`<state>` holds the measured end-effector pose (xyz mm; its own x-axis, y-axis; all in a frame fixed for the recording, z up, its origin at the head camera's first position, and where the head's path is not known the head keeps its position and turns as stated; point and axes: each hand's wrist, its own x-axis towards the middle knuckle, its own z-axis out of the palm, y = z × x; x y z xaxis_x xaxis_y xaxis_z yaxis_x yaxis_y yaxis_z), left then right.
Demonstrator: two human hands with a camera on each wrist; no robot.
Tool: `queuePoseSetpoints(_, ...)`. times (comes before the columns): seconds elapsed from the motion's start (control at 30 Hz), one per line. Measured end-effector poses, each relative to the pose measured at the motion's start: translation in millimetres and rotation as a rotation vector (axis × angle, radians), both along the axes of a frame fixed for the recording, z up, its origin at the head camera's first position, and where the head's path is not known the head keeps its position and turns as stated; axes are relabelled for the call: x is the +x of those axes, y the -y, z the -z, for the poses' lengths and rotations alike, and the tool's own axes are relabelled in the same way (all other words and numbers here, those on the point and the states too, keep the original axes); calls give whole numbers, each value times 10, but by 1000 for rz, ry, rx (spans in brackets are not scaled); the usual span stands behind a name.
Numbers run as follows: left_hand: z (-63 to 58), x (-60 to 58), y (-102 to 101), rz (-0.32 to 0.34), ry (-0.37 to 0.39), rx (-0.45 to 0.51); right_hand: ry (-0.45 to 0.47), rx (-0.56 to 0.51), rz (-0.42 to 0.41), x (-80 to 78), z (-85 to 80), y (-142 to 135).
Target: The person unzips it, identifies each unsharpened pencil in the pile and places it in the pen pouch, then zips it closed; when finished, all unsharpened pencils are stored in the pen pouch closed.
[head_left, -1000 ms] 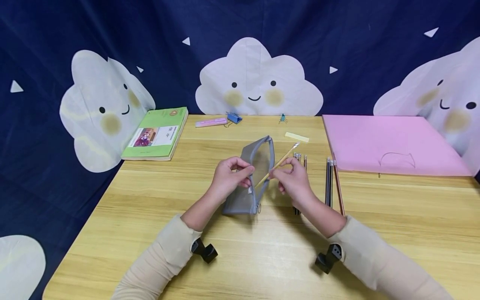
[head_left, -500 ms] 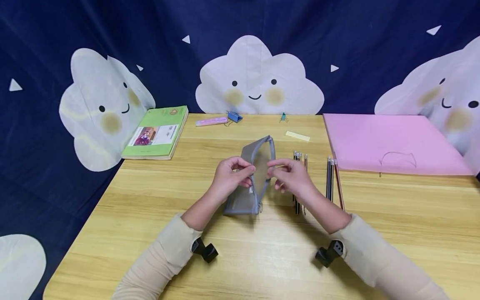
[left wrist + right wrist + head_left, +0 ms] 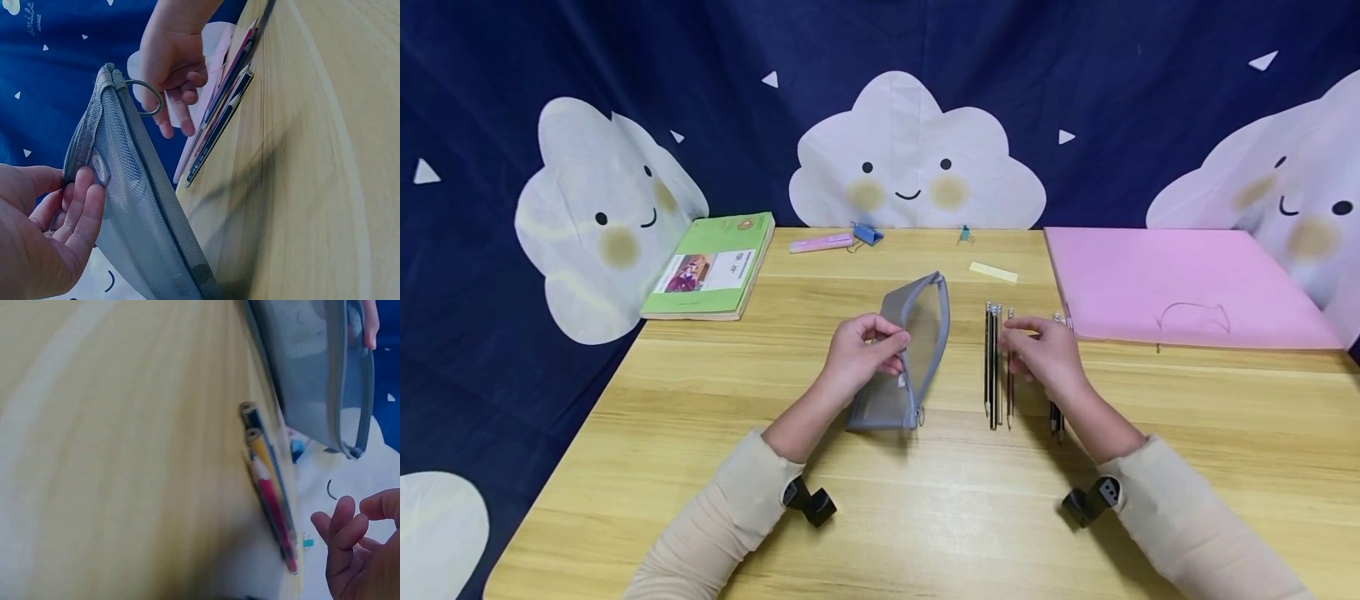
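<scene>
Moved off the pouch (image 3: 882,404), which the left hand (image 3: 863,350) pinches at its rim, the right hand (image 3: 1047,357) hangs loosely spread, with pencils (image 3: 992,367) just left of it, probably light, stiff and best taken mid-shaft.

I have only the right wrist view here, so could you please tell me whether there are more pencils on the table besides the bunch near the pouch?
Observer: Yes, the head view shows a second group of pencils farther right, partly hidden by the right hand.
Operator: Thank you; and where does the left hand grip the pouch?
Observer: The left wrist view shows it pinching the rim beside a small oval label.
</scene>
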<state>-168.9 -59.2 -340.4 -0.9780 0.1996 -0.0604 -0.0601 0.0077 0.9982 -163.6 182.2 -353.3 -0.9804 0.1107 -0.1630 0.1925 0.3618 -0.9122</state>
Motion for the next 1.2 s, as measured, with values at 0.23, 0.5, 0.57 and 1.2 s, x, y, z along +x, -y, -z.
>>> queuePoseSetpoints(0.23, -6, 3, 0, -8, 5, -5, 14, 22, -27, -6, 132, -67)
queuePoseSetpoints(0.5, 1, 4, 0, 0, 3, 3, -53, 308, -110, -33, 185, -79)
queuePoseSetpoints(0.57, 3, 3, 2, 1, 0, 1, -76, 422, -130, -40, 183, -72)
queuePoseSetpoints(1.2, -4, 7, 5, -11, 11, -10, 77, 766, -219, -76, 67, -69)
